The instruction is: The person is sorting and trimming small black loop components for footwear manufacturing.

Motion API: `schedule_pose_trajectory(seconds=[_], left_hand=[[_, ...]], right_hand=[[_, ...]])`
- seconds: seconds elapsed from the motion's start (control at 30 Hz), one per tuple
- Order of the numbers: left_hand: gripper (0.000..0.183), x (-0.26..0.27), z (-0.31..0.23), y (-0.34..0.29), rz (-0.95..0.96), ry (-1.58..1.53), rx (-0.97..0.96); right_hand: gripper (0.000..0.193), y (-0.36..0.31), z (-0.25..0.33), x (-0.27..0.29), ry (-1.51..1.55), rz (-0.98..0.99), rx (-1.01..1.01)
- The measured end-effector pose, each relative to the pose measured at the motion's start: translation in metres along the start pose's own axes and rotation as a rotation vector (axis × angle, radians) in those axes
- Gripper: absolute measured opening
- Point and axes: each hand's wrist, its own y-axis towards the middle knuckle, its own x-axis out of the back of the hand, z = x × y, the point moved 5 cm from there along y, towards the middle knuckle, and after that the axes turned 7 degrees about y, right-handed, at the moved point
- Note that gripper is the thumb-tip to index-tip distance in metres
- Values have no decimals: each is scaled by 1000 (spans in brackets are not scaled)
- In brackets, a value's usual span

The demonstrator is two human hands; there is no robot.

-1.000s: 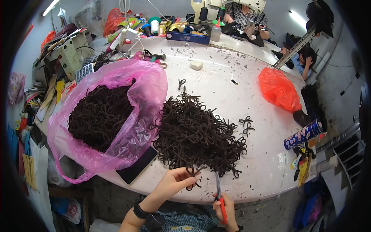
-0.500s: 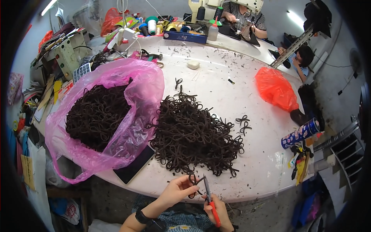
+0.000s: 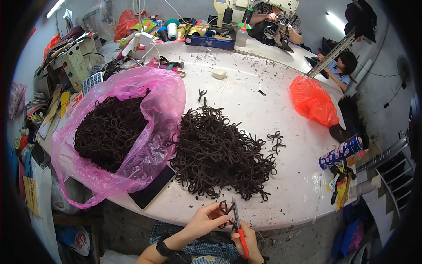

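Note:
At the table's near edge my left hand [image 3: 208, 219] pinches a looped dark brown cord bow [image 3: 226, 208] between thumb and fingers. My right hand [image 3: 245, 240] grips red-handled scissors [image 3: 242, 241], their blades pointing up right beside the cord. Whether the blades touch it, I cannot tell. Just beyond both hands lies a heap of similar dark brown cord bows [image 3: 220, 152]. To its left an open pink plastic bag [image 3: 165, 99] holds a further mass of bows [image 3: 110, 132].
A dark phone-like slab [image 3: 154, 188] lies partly under the bag on the white table [image 3: 263, 114]. At right are a red plastic bag [image 3: 312, 101] and a patterned blue can [image 3: 341, 152]. A blue tray of spools [image 3: 210, 41] stands at the back; two people sit beyond.
My left hand and the cord bow have shifted slightly right, closer to the scissors. Across the table, a person's hands and the dark material at the sewing machine have moved.

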Motion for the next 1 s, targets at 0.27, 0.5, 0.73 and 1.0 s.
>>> schedule_pose_trajectory(seconds=[0.27, 0.5, 0.73, 1.0], left_hand=[[22, 14, -2, 0, -73, 39, 21], [19, 26, -18, 1, -234, -86, -83], [20, 28, -15, 2, -255, -146, -115], [19, 31, -13, 2, -273, -128, -104]], right_hand=[[59, -3, 4, 6, -137, 28, -20], [60, -10, -20, 0, -26, 166, -214], [58, -10, -13, -10, 62, 251, -175], [59, -10, -8, -5, -28, 142, -137]])
